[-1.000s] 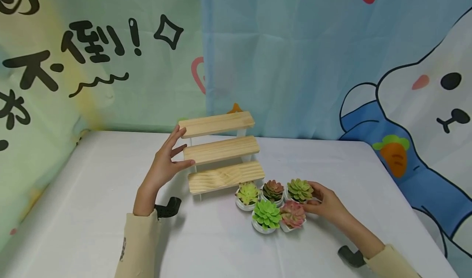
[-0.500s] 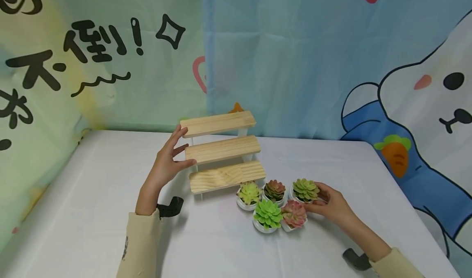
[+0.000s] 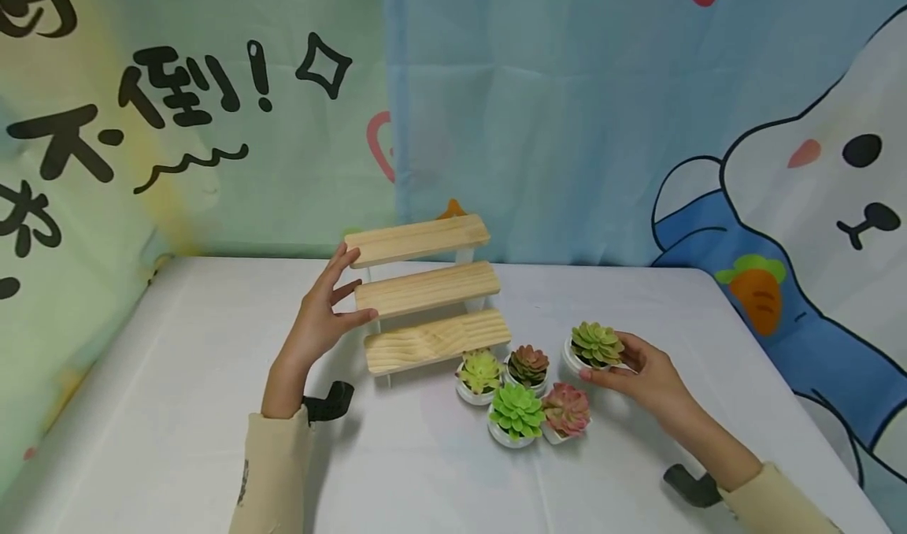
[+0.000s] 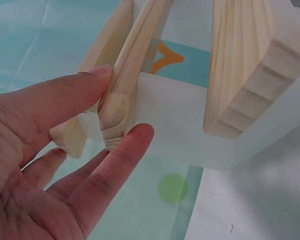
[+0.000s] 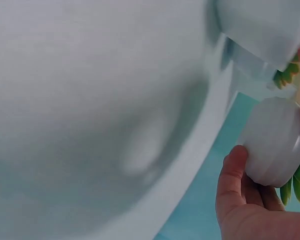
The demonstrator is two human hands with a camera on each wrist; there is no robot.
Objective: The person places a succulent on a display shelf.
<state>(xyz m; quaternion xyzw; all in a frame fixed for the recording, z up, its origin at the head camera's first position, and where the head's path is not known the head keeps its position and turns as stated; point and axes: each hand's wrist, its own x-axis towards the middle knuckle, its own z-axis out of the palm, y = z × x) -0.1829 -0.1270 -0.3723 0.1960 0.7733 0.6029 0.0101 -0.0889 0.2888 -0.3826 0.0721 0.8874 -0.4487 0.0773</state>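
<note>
A three-tier wooden plant stand (image 3: 428, 288) with pale boards stands at the middle back of the table. My left hand (image 3: 316, 321) grips its left end; in the left wrist view, thumb and fingers pinch the end of the middle board (image 4: 121, 107). My right hand (image 3: 655, 380) holds a potted succulent (image 3: 597, 345) with yellow-green leaves by its white pot (image 5: 275, 140), raised above the table in the right wrist view. Left of that hand stand a pink succulent (image 3: 566, 409), a bright green one (image 3: 516, 412), a reddish-brown one (image 3: 527, 365) and a lime one (image 3: 479, 371).
A white cloth covers the table (image 3: 177, 408). Behind it hangs a printed curtain (image 3: 538, 124), close to the table's back edge. The lime and reddish-brown succulents stand right at the front of the lowest board (image 3: 437, 341).
My right hand has moved the yellow-green succulent right and up, away from the other pots. My left hand keeps its grip on the stand.
</note>
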